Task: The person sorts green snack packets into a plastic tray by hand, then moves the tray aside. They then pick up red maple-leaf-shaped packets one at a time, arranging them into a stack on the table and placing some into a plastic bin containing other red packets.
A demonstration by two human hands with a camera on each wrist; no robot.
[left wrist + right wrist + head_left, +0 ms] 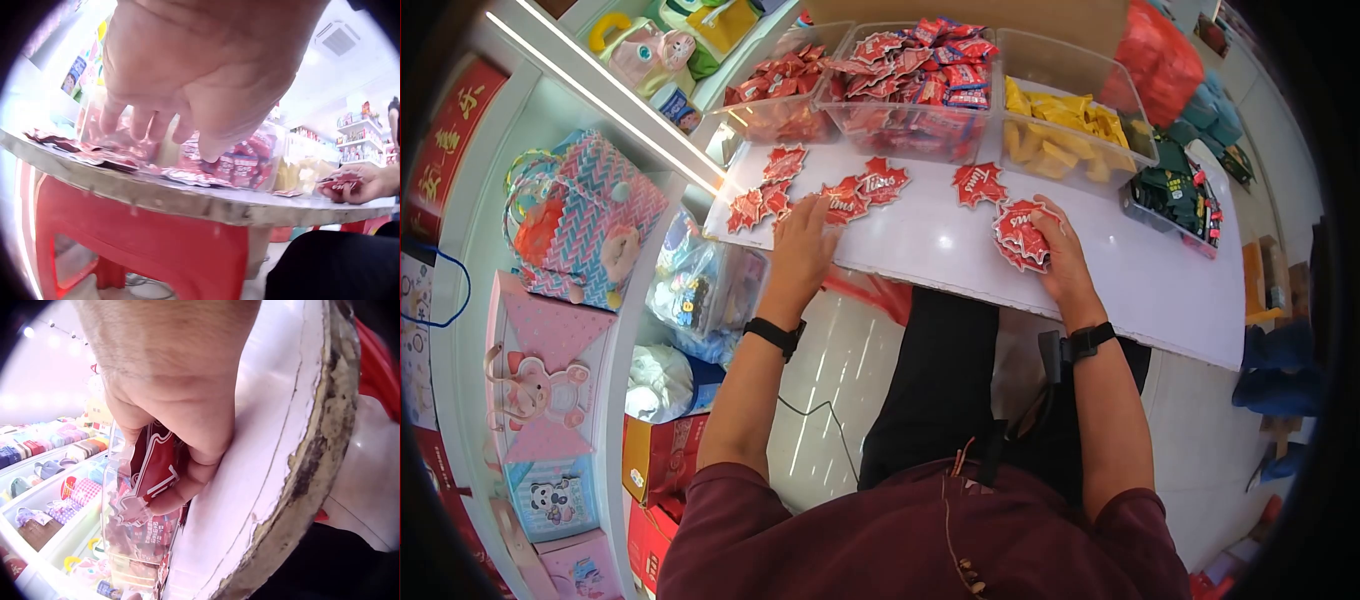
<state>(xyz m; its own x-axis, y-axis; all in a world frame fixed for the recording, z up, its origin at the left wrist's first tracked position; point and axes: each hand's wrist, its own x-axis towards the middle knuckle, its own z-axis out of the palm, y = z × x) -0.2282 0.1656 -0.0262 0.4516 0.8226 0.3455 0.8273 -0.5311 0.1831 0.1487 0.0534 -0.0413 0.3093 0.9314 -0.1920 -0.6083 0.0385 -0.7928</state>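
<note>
Red leaf-shaped packets [883,182] printed "Tims" lie along the white table, several on the left and one [978,184] nearer the middle. Over the left group is my left hand [800,250]; in the left wrist view this hand [200,75] has its fingers pointing down, loosely spread, with nothing visibly held. Whether its fingertips touch a packet, I cannot tell. My right hand [1062,258] grips a small stack of the same packets [1020,236] at the table's front edge. The right wrist view shows the hand [175,406] with its fingers curled round the red packets [159,469].
Behind the packets stand clear bins of red packets [780,85], mixed red packets [920,75] and yellow packets [1068,118]. A tub of dark green packets [1168,190] is at the right. Shelves with gift bags [585,215] rise at the left. A red stool [144,231] stands under the table.
</note>
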